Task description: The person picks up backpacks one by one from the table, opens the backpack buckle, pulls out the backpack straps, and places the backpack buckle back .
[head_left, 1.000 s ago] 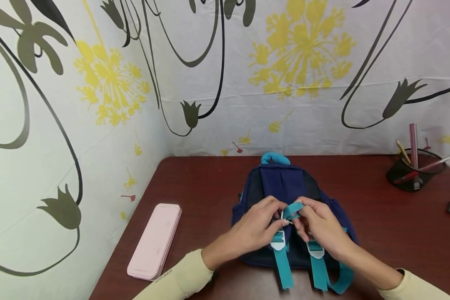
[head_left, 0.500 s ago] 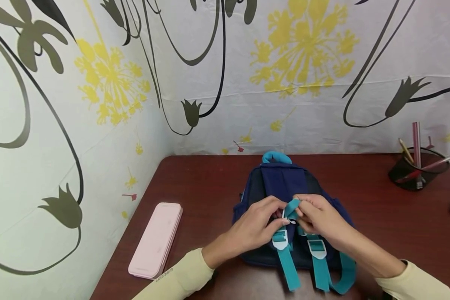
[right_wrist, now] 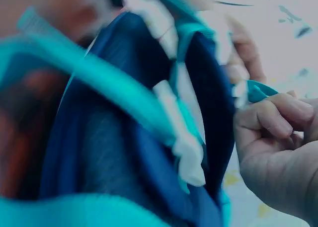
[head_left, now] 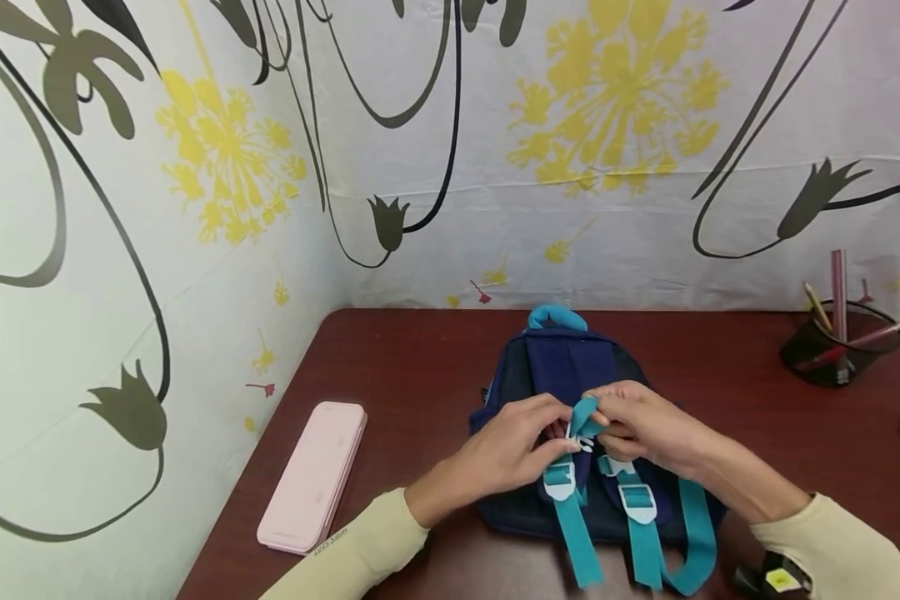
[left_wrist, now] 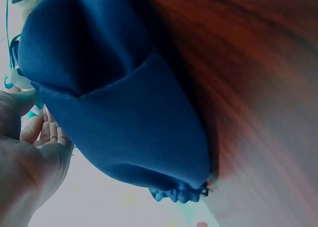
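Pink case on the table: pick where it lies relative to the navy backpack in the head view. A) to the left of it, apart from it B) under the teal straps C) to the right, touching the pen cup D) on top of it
A: the pink case lies flat on the table, left of the navy backpack, with bare wood between them.

matt cloth backpack (head_left: 570, 367), glossy wood table (head_left: 420, 367)

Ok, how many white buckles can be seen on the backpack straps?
3. One on the left strap, one on the right strap, and a small one pinched between the left hand and right hand. More may be hidden under the hands.
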`<state>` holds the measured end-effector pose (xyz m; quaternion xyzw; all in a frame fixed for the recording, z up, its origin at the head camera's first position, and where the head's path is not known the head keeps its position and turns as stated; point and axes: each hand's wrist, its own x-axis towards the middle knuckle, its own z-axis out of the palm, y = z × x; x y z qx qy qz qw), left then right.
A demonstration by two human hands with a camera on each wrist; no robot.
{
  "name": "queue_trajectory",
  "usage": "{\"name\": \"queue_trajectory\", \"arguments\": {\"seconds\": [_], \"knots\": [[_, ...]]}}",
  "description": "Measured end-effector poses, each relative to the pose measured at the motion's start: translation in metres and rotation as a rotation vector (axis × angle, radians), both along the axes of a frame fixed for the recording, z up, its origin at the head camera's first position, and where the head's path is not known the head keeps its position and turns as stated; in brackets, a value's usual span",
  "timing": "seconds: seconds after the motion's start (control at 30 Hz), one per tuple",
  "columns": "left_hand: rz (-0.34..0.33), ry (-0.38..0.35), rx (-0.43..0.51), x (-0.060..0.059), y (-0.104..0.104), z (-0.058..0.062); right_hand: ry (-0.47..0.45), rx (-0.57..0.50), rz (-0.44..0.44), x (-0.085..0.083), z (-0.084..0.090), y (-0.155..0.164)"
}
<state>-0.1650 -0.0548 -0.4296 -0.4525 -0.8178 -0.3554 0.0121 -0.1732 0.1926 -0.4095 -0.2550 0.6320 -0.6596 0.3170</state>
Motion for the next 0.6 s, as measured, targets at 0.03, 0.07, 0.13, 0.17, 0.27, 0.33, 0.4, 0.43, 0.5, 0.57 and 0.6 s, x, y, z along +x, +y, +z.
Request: {"name": "queue_trajectory", "arguments": {"seconds": [0.03, 0.07, 0.13, 0.17, 0.27, 0.33, 0.4, 0.43, 0.5, 0.57, 0.6], "knots": [[0.011, -0.014, 0.01, 0.0, -0.001, 0.0, 0.064, 0.043, -0.067, 0.003, 0.0, -0.003], [0.024, -0.029, 0.021, 0.0, -0.001, 0.0, 0.123, 0.095, -0.137, 0.007, 0.001, -0.006], [0.05, -0.031, 0.042, 0.001, -0.001, 0.0, 0.233, 0.181, -0.264, 0.014, 0.0, -0.011], [0.06, -0.034, 0.051, 0.002, -0.001, 0.0, 0.267, 0.222, -0.315, 0.018, 0.0, -0.014], [0.087, -0.033, 0.067, 0.004, -0.001, 0.0, 0.345, 0.334, -0.416, 0.03, -0.001, -0.018], [0.094, -0.042, 0.073, 0.006, -0.002, 0.0, 0.399, 0.406, -0.455, 0.036, -0.002, -0.02], [0.098, -0.054, 0.076, 0.007, -0.002, 0.001, 0.452, 0.46, -0.471, 0.039, -0.003, -0.021], [0.096, -0.059, 0.079, 0.007, -0.001, 0.001, 0.479, 0.468, -0.471, 0.039, -0.003, -0.021], [0.095, -0.067, 0.093, 0.007, 0.0, 0.0, 0.499, 0.43, -0.451, 0.039, -0.004, -0.02], [0.095, -0.068, 0.118, 0.007, 0.002, -0.001, 0.485, 0.36, -0.434, 0.038, -0.006, -0.019], [0.093, -0.064, 0.134, 0.007, 0.002, -0.002, 0.482, 0.322, -0.428, 0.037, -0.007, -0.018]]}}
